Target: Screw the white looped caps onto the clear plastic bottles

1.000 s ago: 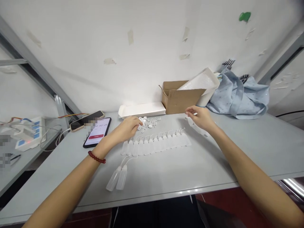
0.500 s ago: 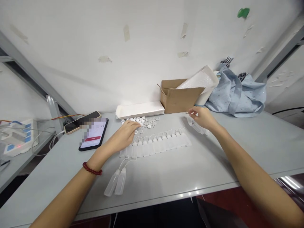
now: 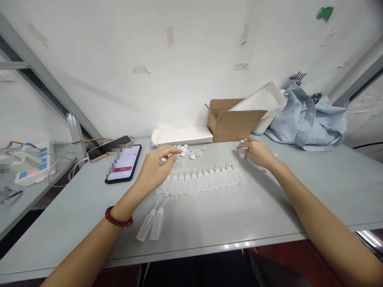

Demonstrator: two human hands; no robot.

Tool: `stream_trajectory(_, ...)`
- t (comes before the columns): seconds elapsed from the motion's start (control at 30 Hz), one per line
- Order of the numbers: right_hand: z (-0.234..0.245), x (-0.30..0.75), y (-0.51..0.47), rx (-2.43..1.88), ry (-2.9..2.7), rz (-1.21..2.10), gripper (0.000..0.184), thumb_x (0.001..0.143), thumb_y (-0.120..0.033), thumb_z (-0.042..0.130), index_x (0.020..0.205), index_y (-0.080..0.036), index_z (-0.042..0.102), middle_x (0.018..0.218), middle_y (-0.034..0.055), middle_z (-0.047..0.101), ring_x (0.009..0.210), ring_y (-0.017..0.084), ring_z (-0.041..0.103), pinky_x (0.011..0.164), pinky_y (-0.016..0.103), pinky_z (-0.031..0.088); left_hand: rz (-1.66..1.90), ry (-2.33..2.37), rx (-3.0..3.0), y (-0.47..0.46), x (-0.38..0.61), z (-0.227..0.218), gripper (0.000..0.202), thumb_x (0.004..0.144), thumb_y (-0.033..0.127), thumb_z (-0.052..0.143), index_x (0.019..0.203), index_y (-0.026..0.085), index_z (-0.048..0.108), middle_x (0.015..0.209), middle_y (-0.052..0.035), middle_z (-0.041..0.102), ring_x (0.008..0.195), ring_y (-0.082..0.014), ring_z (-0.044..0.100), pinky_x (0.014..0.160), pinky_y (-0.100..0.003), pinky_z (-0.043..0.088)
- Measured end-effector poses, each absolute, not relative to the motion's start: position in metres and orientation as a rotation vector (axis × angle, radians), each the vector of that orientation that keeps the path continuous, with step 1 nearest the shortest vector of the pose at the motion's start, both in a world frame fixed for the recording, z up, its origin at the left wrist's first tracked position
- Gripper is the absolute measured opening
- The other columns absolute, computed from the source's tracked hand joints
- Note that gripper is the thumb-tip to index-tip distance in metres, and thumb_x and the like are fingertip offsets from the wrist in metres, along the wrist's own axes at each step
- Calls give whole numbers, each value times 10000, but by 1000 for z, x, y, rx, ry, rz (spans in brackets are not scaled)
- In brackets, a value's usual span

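Note:
My left hand [image 3: 158, 167], a dark red beaded bracelet on its wrist, hovers at the left edge of a pile of small white caps [image 3: 185, 151]. Its thumb and forefinger come together there; what lies between them is too small to make out. Thin white nozzle pieces [image 3: 197, 151] lie beside the caps. At the right, my right hand [image 3: 257, 152] has its fingers closed on a translucent plastic bottle [image 3: 241, 152], with more bottles partly hidden beneath. Between the hands runs a row of similar bottles [image 3: 203, 181] with thin tubes. Two tubed bottles [image 3: 151, 225] lie nearer me.
Behind the caps lies a stack of white padded envelopes [image 3: 182, 136], beside an open cardboard box [image 3: 239, 126]. A light blue cloth bag [image 3: 308, 123] sits back right. Two phones, one with a lit screen [image 3: 123, 165], and a power strip [image 3: 36, 165] with cables are at left.
My left hand has drawn back slightly from the caps, its thumb now showing near the forefinger. My right hand has closed around a bottle. The view has shifted a little left.

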State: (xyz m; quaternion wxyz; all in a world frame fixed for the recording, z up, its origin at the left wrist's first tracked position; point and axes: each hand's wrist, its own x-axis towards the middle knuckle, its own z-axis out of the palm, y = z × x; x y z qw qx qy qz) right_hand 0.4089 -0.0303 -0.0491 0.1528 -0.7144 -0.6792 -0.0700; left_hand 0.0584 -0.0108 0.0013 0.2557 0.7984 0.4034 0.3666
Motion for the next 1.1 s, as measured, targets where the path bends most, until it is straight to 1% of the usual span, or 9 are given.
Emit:
stream_trajectory(0.17, -58, 411, -28, -2010, -2033, -225, 445, 695, 53, 455, 949, -151, 758, 1023, 141, 632, 989, 278, 602, 838, 343, 480, 972, 1141, 2052, -15, 61, 8, 209, 827, 233, 510, 849, 223, 717, 894, -14, 734, 757, -182, 640, 579, -273, 479)
stream_trajectory(0.3, -60, 413, -28, -2038, -2044, -287, 361, 748, -8, 521, 977, -166, 752, 1048, 156, 603, 1027, 325, 562, 851, 410, 472, 942, 1151, 2005, -16, 61, 8, 215, 809, 249, 521, 849, 224, 731, 825, 5, 729, 472, -100, 491, 440, -240, 385)
stream_trajectory(0.43, -51, 406, -32, -2021, -2012, -367, 267, 798, -129, 566, 1022, -131, 710, 1097, 187, 576, 1044, 356, 533, 837, 449, 463, 922, 1159, 1992, -20, 62, 8, 216, 805, 252, 531, 859, 227, 739, 755, 9, 714, 398, -76, 389, 392, -230, 331)
stream_trajectory(0.5, -43, 395, -36, -1944, -1981, -389, 244, 816, -171, 565, 1024, -121, 683, 1112, 195, 574, 1039, 356, 541, 839, 458, 463, 899, 1154, 1980, -23, 64, 9, 211, 810, 251, 532, 862, 233, 736, 736, 13, 712, 384, -73, 380, 380, -229, 331)
stream_trajectory(0.57, -34, 379, -42, -1763, -1991, -342, 227, 849, -197, 537, 1039, -147, 649, 1130, 172, 594, 1043, 332, 564, 855, 452, 463, 885, 1112, 1980, -25, 65, 11, 201, 818, 254, 533, 861, 238, 729, 793, 9, 731, 434, -93, 472, 415, -239, 397)
stream_trajectory(0.67, -27, 349, -54, -1504, -2015, -103, 196, 884, -265, 536, 1053, -197, 607, 999, 103, 666, 931, 270, 623, 796, 403, 492, 900, 1015, 2004, -28, 67, 11, 190, 823, 244, 543, 876, 223, 725, 956, -15, 743, 762, -178, 657, 651, -299, 536)
stream_trajectory(0.73, -25, 331, -62, -1399, -2045, 53, 183, 891, -298, 548, 1044, -214, 603, 980, 79, 685, 883, 246, 639, 754, 377, 503, 910, 970, 2010, -30, 68, 11, 193, 827, 239, 549, 904, 207, 722, 1013, -32, 736, 946, -213, 655, 804, -342, 537)
stream_trajectory(0.77, -25, 324, -65, -1363, -2058, 108, 181, 899, -308, 545, 1044, -219, 605, 986, 74, 689, 872, 238, 642, 748, 369, 505, 906, 952, 2011, -31, 69, 10, 196, 829, 237, 550, 918, 202, 721, 1025, -37, 732, 983, -219, 648, 844, -355, 529)
stream_trajectory(1.1, -29, 303, -75, -1245, -2099, 276, 190, 905, -286, 557, 1065, -196, 608, 950, 79, 694, 786, 201, 640, 685, 326, 499, 848, 904, 2037, -41, 74, 5, 238, 853, 222, 529, 1022, 206, 696, 1144, -48, 682, 1075, -230, 607, 885, -374, 524)
